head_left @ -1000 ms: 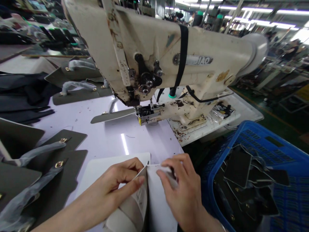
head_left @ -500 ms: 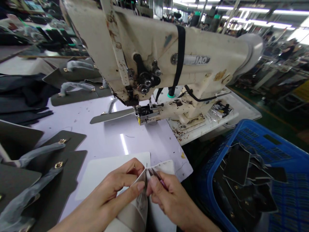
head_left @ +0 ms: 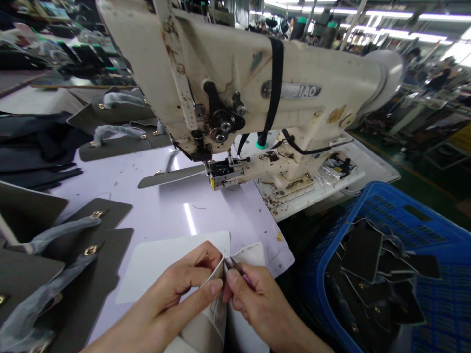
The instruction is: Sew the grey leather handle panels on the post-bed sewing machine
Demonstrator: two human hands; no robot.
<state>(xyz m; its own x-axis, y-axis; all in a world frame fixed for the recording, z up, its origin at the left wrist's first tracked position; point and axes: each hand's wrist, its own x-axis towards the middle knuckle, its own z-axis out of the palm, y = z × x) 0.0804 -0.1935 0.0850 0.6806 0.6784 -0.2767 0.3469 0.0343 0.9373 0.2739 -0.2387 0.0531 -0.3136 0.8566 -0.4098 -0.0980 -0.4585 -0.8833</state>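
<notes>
My left hand (head_left: pixel 184 284) is closed on the edge of a light-coloured bag piece (head_left: pixel 206 326), thumb in front and fingers behind. In my right hand (head_left: pixel 253 296) is a pair of thread snips (head_left: pixel 235 265); the blades point at the piece's edge, close to my left fingertips, and a bit of pink shows between the fingers. Most of the snips is hidden by that hand. The light piece folds open toward the right, with a pale flap (head_left: pixel 251 252) beyond the blades. Under my left hand lies a flat white panel (head_left: pixel 165 252) on the table.
A sewing machine (head_left: pixel 309 73) stands behind my hands, with a grey-green panel (head_left: pixel 171 175) beside its cylinder arm (head_left: pixel 253 171). Several dark bag panels (head_left: pixel 79 289) with wrapped handles lie at the left. A blue basket (head_left: pixel 401 201) holding dark pieces stands at the right.
The snips' blades have moved slightly and look closer together at the edge of the light piece. My left hand keeps its grip; little else differs.
</notes>
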